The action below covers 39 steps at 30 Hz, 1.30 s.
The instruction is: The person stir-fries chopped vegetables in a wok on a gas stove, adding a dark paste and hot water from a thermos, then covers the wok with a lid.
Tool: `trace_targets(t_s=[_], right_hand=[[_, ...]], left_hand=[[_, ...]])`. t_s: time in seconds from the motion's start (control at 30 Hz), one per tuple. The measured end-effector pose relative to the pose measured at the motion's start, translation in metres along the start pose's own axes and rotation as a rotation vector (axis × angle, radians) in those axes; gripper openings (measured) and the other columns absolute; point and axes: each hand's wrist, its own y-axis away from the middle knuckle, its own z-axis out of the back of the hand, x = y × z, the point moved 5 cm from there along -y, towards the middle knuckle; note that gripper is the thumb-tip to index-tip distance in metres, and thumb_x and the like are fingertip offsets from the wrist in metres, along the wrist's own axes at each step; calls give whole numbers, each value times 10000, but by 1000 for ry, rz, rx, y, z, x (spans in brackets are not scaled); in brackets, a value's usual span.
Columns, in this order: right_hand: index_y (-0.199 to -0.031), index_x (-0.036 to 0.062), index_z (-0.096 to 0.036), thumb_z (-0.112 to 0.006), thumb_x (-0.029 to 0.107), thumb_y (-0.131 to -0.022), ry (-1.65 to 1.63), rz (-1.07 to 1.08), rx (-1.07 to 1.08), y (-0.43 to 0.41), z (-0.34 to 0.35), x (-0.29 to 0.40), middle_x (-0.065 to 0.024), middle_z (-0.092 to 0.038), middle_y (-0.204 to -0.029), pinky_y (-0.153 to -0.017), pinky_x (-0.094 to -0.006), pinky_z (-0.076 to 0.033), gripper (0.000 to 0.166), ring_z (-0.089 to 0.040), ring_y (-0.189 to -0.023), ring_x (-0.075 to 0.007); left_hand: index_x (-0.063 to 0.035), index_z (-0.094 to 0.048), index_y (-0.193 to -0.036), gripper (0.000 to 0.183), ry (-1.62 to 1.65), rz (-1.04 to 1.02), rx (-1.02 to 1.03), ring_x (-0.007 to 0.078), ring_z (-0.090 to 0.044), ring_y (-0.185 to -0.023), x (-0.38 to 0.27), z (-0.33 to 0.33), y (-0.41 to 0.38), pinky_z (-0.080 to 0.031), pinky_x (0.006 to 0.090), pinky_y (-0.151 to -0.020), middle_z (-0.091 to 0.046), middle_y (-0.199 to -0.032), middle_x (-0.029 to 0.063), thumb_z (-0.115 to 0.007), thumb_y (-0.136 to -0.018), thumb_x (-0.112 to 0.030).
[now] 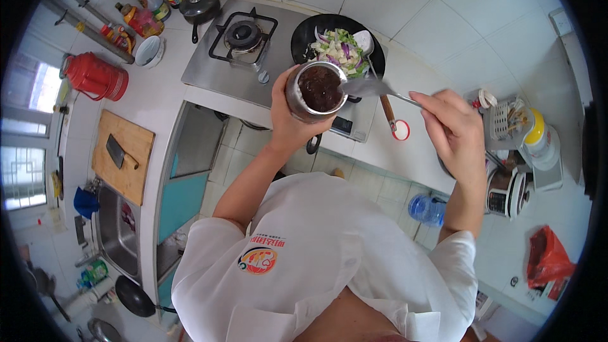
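My left hand (304,128) grips a glass jar (317,92) tilted so its mouth faces me, filled with a dark reddish-brown sauce. In my right hand (451,130) is the handle of a metal spoon (375,87), its bowl blurred at the right rim of the jar. Behind the jar a black wok (304,28) sits on the right side of the gas stove. It holds chopped vegetables (339,47) in green, pale and purple pieces. A spatula (365,42) rests in the wok, its wooden handle (387,108) reaching over the counter. Beside that handle lies a red-rimmed jar lid (401,130).
A bare burner (243,35) is left of the wok, with a small lidded pot (199,5) and sauce bottles beyond. A cleaver (116,151) lies on a wooden cutting board (142,140) near the sink (118,242). At right stand a rice cooker (503,192) and a yellow-topped container (541,140).
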Motion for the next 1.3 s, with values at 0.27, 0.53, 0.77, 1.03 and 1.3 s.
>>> trace_targets(t_s=[0.27,0.53,0.77,1.03,1.3], right_hand=[[-1042,-89,-589,-620,20,-743,518,226,149,-53,-61,77,-86,-511,-797,-593,-326,-526,319,-582,-745,-244],[-958,-18,-628,-701,54,-760,21,281,73,-40,-76,66,-114,-596,-805,-572,-343,-495,222,-592,-692,-265],[-905,-8,-638,-686,75,-820,71,319,9,-30,-81,50,-100,-606,-762,-571,-366,-501,128,-604,-686,-268],[-895,-22,-654,-643,44,-846,-512,-396,-139,-18,-77,4,-123,-648,-800,-597,-343,-511,83,-623,-674,-277],[-877,-10,-647,-644,19,-826,-58,224,-17,-21,-88,15,-112,-637,-796,-622,-341,-508,59,-616,-714,-269]], left_hand=[[-30,-350,-1346,1031,-14,-59,27,294,-491,-1149,31,12,-7,-426,384,-969,-448,-1257,138,-901,-479,-120],[-25,-354,-1348,1049,35,-10,44,318,-487,-1141,35,12,1,-421,404,-960,-458,-1252,146,-903,-459,-121],[-23,-329,-1349,1107,-95,-117,62,246,-527,-1141,31,3,-1,-431,357,-986,-464,-1277,136,-969,-467,-222],[-20,-336,-1348,1031,-115,-71,85,235,-548,-1121,30,-12,-2,-449,352,-968,-499,-1248,134,-928,-514,-146],[-13,-335,-1350,1016,-25,-36,107,227,-551,-1134,33,-18,3,-467,347,-965,-506,-1250,131,-909,-517,-104]])
